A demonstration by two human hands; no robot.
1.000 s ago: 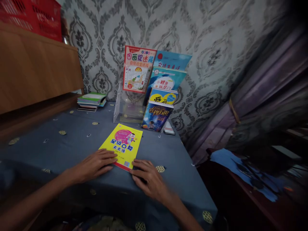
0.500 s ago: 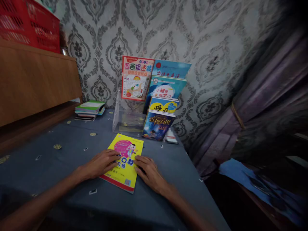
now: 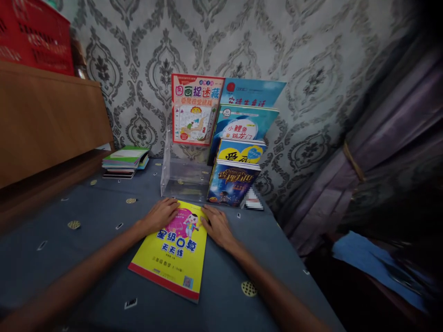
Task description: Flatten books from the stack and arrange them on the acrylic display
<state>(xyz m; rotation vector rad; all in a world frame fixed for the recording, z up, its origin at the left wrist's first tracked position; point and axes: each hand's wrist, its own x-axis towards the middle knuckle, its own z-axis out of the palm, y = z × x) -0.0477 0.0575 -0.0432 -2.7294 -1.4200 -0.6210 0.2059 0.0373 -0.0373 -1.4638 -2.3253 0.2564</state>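
Note:
A yellow workbook (image 3: 166,263) with a red bottom edge and a cartoon child on its cover lies flat on the cloth-covered table, slightly turned. My left hand (image 3: 162,216) rests on its upper left edge, fingers stretched over the cover. On the opposite side, my right hand (image 3: 218,226) touches the upper right edge, with its fingers extended. Just beyond stands a clear plastic book rack (image 3: 166,170). Its right side holds several books, with a dark blue book (image 3: 231,182) in front; a red-bordered picture book (image 3: 195,110) stands at the back left.
To the left, a stack of thin books (image 3: 126,161) lies near a wooden cabinet (image 3: 51,120) that carries a red basket (image 3: 44,41). Patterned wallpaper closes off the back. At the right, the table ends near a tied curtain (image 3: 321,198) and a blue cloth (image 3: 370,263).
Both hands have slid forward along the workbook's sides, from its middle to its upper edges, uncovering the cover title. The view has moved slightly closer.

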